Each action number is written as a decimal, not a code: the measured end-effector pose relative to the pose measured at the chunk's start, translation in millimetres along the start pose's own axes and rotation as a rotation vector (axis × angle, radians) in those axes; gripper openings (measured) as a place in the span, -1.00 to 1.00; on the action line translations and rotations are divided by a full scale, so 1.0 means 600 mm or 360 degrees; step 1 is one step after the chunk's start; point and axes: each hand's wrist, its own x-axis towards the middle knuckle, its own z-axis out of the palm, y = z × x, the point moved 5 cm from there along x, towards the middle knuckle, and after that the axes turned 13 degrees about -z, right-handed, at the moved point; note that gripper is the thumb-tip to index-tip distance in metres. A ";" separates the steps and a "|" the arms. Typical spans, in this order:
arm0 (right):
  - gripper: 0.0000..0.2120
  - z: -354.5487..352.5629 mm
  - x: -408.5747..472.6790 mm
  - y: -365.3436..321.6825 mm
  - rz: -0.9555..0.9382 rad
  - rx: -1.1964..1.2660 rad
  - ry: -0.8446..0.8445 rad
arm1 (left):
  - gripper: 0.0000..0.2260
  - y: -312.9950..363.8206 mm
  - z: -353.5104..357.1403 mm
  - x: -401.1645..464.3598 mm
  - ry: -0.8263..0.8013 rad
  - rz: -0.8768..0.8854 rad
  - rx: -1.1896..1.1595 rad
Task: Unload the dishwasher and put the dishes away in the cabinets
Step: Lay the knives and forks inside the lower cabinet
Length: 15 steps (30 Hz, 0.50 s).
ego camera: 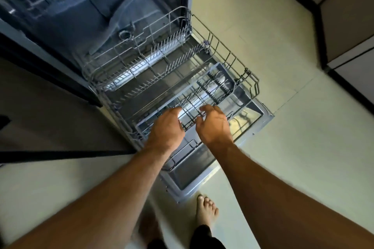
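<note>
No readable brand, label or writing anywhere. Pale floor (pixel 283 147) all around, well beyond the fingers on every side. Open dishwasher (pixel 81 16) ahead of the fingers, dark tub blurred, door (pixel 194 180) dropped flat beneath and behind the hands. Cabinet fronts (pixel 344 16) with dark edging far off past the right-hand fingers. Lower rack (pixel 182 62) pulled out over the door, directly beyond the fingertips, rows of bare upright prongs and no plates visible among them. Grey cutlery basket (pixel 204 89) along the near edge of the rack, its closer end right under the fingers, its farther end holding what look like forks (pixel 217 79), blurred, plus pale shapes between the dividers that cannot be identified. Left hand (pixel 166 127) reaching over the basket's near end, fingers (pixel 178 110) bent downward into it, tips hidden; cannot tell whether anything is pinched or merely touched. Right hand (pixel 214 123) just beside it, fingers (pixel 206 108) loosely curled and spread, thumb apart, tips at the basket wires, nothing plainly grasped. Small gap between the two hands, basket dividers visible through it. Bare foot (pixel 206 210) on the floor well behind the fingers, close to the door's front corner.
</note>
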 end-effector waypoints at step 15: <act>-0.86 0.034 0.173 0.123 0.0750 0.0556 0.0381 | -0.67 0.086 0.148 0.226 -0.0090 0.0186 0.0019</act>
